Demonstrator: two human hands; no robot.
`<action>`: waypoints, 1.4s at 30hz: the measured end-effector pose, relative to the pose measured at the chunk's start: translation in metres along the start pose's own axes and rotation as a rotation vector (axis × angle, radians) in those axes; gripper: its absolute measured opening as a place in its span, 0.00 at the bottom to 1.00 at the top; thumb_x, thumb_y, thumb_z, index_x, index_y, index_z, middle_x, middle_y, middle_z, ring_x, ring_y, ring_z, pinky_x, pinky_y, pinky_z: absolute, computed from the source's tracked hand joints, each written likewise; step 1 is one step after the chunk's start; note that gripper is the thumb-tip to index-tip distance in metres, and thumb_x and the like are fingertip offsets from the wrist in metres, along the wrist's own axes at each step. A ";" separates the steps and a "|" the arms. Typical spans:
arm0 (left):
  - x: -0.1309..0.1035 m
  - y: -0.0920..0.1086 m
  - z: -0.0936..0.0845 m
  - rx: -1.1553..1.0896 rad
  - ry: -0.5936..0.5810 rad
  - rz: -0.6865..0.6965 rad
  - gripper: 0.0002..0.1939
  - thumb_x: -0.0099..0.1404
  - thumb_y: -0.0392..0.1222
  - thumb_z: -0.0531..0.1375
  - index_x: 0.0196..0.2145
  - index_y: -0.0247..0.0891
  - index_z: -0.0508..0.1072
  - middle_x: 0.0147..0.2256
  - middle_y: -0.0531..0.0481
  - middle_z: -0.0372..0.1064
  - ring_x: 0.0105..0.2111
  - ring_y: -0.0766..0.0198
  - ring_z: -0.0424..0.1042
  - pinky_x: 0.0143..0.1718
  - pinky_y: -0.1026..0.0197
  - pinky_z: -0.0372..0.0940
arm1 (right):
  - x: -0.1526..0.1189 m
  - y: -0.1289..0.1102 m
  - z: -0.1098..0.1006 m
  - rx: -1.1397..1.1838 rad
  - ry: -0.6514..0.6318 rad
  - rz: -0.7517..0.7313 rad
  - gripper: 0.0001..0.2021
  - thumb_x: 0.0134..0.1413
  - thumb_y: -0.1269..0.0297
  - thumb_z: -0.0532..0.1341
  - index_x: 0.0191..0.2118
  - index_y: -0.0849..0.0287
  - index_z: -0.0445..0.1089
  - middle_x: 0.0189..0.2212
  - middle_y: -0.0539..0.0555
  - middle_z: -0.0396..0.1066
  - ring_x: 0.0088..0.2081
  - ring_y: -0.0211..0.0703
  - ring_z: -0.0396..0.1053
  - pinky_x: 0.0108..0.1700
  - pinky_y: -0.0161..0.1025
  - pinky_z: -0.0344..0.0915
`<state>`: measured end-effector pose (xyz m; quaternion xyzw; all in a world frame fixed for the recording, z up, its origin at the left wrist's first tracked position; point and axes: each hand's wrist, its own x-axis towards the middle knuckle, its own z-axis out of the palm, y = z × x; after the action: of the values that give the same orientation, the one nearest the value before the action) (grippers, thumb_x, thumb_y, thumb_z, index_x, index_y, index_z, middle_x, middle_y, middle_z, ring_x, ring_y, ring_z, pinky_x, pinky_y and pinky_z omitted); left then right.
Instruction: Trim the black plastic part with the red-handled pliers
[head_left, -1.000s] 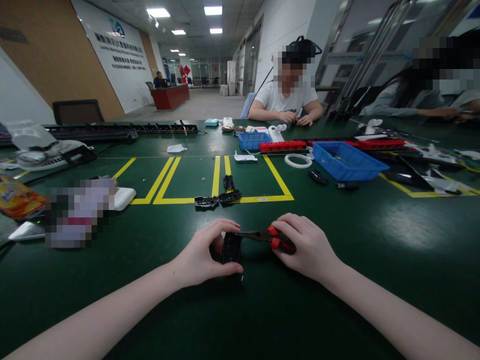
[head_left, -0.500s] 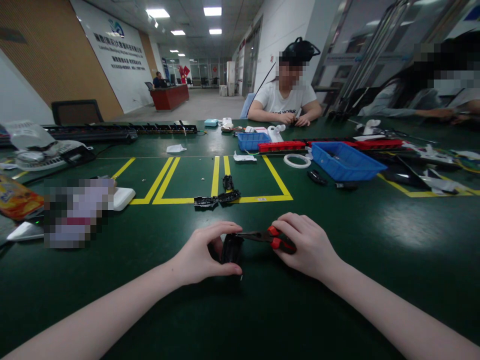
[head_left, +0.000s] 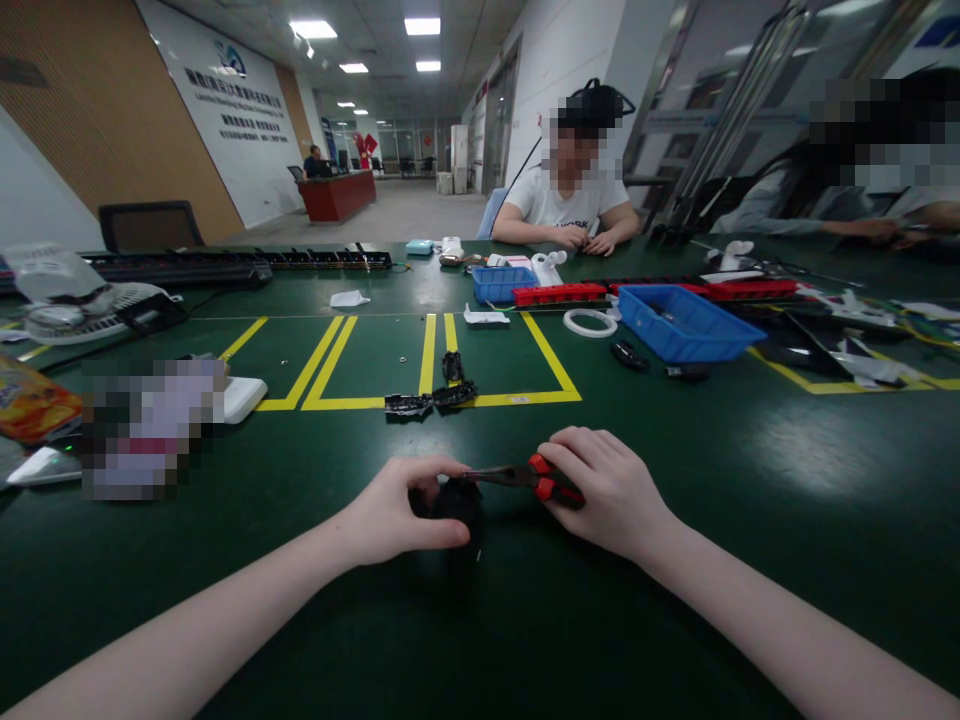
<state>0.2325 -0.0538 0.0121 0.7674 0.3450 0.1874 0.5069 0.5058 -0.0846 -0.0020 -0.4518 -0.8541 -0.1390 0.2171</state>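
Note:
Between the thumb and fingers of my left hand (head_left: 401,510) is a small black part (head_left: 457,502), held low over the green table. My right hand (head_left: 604,490) is closed on the handles of red-and-black pliers (head_left: 544,478). The thin jaws of the pliers point left and meet the top of the black part, near my left fingertips. What exactly the jaws grip is too small to tell. Beyond my hands, several black pieces (head_left: 409,405) lie on and beside the yellow tape.
Farther back sit a blue bin (head_left: 686,335), a smaller blue bin (head_left: 504,284), a white ring (head_left: 590,322) and red strips (head_left: 559,295). A white box (head_left: 244,399) is at the left. A person (head_left: 562,210) sits across the table (head_left: 337,640).
The black part has tilted and darkened in my left hand, and its outline is less clear. Both hands and the pliers have shifted slightly left in view.

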 end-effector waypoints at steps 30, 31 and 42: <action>-0.001 0.003 -0.001 -0.036 0.013 0.080 0.30 0.56 0.41 0.68 0.57 0.44 0.68 0.55 0.46 0.64 0.50 0.52 0.66 0.47 0.53 0.65 | 0.001 0.000 0.002 0.053 0.012 0.004 0.13 0.48 0.67 0.60 0.42 0.62 0.69 0.39 0.60 0.71 0.38 0.50 0.68 0.39 0.46 0.64; -0.001 0.003 0.000 -0.034 0.014 0.079 0.30 0.57 0.41 0.68 0.57 0.44 0.68 0.55 0.46 0.64 0.50 0.52 0.67 0.47 0.53 0.65 | 0.001 0.000 0.002 0.065 0.015 0.011 0.13 0.48 0.67 0.60 0.42 0.62 0.69 0.39 0.60 0.71 0.38 0.50 0.68 0.39 0.46 0.64; 0.002 -0.006 0.000 -0.082 -0.012 0.087 0.28 0.56 0.43 0.68 0.55 0.43 0.70 0.53 0.46 0.66 0.48 0.53 0.68 0.47 0.53 0.65 | 0.000 0.000 0.003 0.060 -0.006 0.029 0.15 0.45 0.68 0.62 0.43 0.61 0.69 0.40 0.59 0.70 0.38 0.49 0.68 0.38 0.44 0.65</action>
<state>0.2315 -0.0511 0.0067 0.7614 0.3002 0.2186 0.5313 0.5049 -0.0840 -0.0044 -0.4578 -0.8518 -0.1089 0.2301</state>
